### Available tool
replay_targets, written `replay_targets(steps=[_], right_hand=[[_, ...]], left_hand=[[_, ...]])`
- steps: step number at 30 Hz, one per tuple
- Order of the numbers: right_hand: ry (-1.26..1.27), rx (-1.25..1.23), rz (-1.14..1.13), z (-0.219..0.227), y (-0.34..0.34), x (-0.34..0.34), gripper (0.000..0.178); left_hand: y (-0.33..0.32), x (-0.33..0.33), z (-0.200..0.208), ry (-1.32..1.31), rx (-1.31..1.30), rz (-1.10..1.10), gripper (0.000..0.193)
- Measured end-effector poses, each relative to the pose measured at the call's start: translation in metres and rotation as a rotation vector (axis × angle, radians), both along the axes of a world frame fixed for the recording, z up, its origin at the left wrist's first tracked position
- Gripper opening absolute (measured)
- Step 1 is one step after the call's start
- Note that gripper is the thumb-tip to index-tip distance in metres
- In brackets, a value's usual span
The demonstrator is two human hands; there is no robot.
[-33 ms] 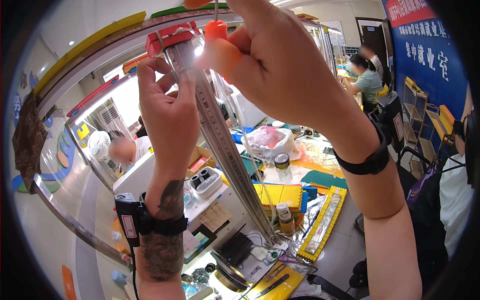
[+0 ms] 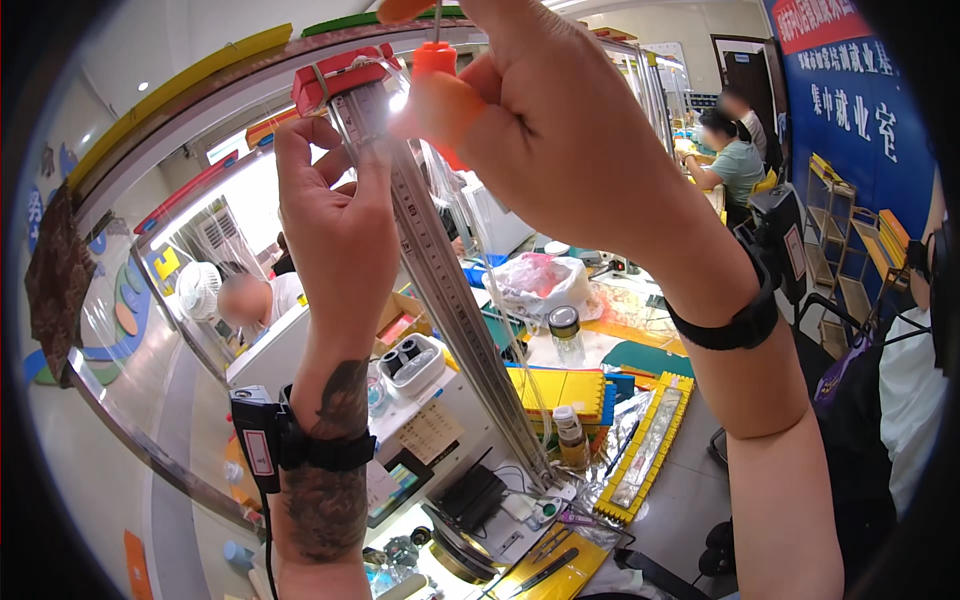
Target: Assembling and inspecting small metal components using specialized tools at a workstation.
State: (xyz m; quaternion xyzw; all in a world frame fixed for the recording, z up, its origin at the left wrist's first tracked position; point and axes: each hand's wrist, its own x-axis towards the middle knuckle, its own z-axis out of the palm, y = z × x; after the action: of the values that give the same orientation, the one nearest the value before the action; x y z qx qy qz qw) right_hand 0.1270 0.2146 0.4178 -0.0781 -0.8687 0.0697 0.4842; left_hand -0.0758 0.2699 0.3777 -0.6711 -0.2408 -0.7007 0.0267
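Note:
My left hand (image 2: 340,210) is raised, its fingers curled and its thumb pressed at the upper part of a silver metal post (image 2: 425,230) with ruler markings. A red block (image 2: 340,77) sits at the post's top, just above my fingers. To the right, my right hand (image 2: 560,140) is closed around a tool with an orange-red handle (image 2: 433,58). A thin metal shaft rises from the handle out of the top of the view; its tip is hidden. Thin clear threads (image 2: 480,260) hang beside the post.
Below lie a white bag (image 2: 540,285), a lidded jar (image 2: 565,335), a small bottle (image 2: 571,437), yellow boards (image 2: 560,390), a yellow-edged strip (image 2: 650,450) and tweezers (image 2: 545,573). A person sits behind the frame at left near a white fan (image 2: 199,292); other people work far right.
My right hand has turned slightly, showing a little more of the orange-red handle below the fingers. My left hand stays in place.

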Motion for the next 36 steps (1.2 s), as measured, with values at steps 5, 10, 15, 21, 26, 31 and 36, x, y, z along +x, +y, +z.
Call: replay_targets(steps=[5,10,15,21,26,31,36], right_hand=[[0.453,-0.433,-0.160,0.006,-0.036,-0.026,0.032],[0.625,-0.088,0.133,-0.039,0.020,-0.040,0.029],[0.817,-0.184,-0.012,-0.032,0.008,-0.047,0.029],[0.851,-0.577,0.418,-0.040,0.006,-0.064,0.030],[0.937,-0.545,0.387,-0.042,0.020,-0.067,0.028],[0.733,-0.582,0.275,-0.028,-0.016,-0.050,0.018],[0.657,-0.646,0.170,-0.018,0.005,-0.044,0.016]], left_hand=[[-0.002,0.002,0.001,0.007,0.011,0.023,0.022],[0.004,-0.002,-0.002,-0.007,0.027,0.021,0.022],[0.008,-0.003,-0.003,-0.011,0.012,-0.012,0.022],[0.003,-0.009,-0.002,0.000,-0.013,0.020,0.025],[0.003,-0.008,-0.010,0.023,-0.096,0.010,0.039],[-0.035,-0.028,-0.019,0.157,-0.084,0.145,0.050],[-0.083,-0.024,-0.023,0.185,-0.164,0.230,0.049]])
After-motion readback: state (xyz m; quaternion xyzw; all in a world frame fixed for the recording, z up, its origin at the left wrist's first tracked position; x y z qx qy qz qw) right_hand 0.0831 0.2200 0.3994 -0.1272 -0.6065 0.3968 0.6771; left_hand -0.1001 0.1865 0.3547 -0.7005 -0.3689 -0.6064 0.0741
